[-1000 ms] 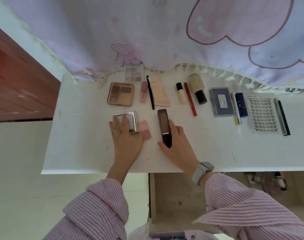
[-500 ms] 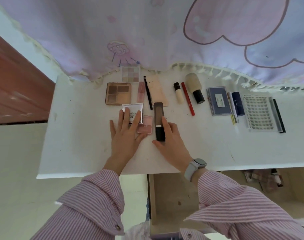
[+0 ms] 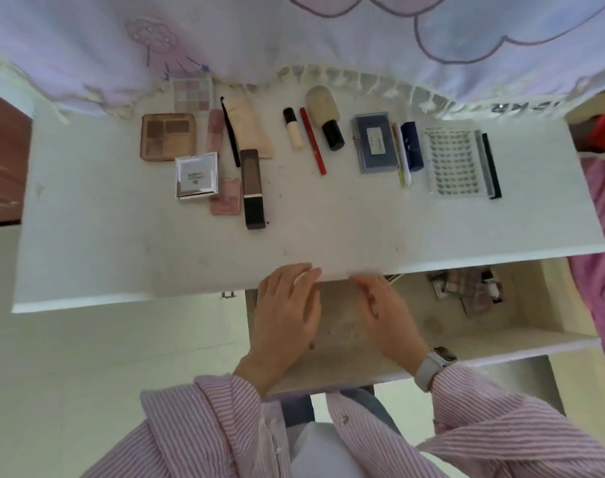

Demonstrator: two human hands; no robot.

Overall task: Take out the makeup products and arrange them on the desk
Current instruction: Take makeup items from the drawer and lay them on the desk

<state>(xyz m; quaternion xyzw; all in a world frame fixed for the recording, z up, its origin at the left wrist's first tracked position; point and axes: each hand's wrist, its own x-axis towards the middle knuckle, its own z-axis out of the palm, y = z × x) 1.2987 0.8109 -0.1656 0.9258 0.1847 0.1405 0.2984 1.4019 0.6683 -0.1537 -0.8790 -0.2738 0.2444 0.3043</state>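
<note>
Sleeves of a striped shirt (image 3: 197, 426) fill the nearest edge, at six o'clock. Just beyond them both hands hang over an open drawer (image 3: 501, 339) below the desk's front edge. Left hand (image 3: 287, 315) is relaxed and holds nothing, its straight fingertips at the desk (image 3: 104, 236) edge. Right hand (image 3: 387, 315), with a watch (image 3: 430, 369) at the wrist, is also loose and empty, fingers pointing toward twelve o'clock under the edge. Neither grips anything; they seem placed to reach into the drawer for more items. That drawer is mostly bare near the hands, but at its three o'clock end lies a small heap of packets (image 3: 466, 291), too jumbled to name. Farther on, the desk carries the makeup already laid out. Toward ten o'clock sit a silver compact (image 3: 196, 175), a pink blush (image 3: 226, 196) touching it, and a dark tube (image 3: 252, 188) just beside. Behind these, the far row runs from ten to two o'clock: brown palette (image 3: 168, 136), checked palette (image 3: 193, 94), pink stick (image 3: 215, 131), thin black brush (image 3: 230, 132), beige pouch (image 3: 251, 127), concealer (image 3: 293, 128), red pencil (image 3: 313, 141), powder brush (image 3: 325, 115), blue case (image 3: 375, 143), navy box (image 3: 411, 146), lash tray (image 3: 454, 162) and black strip (image 3: 491, 165). Items lie parallel, apparently so each can be seen. Pastel cloth (image 3: 294, 36) hangs at twelve o'clock, its fringe touching the desk's back edge.
</note>
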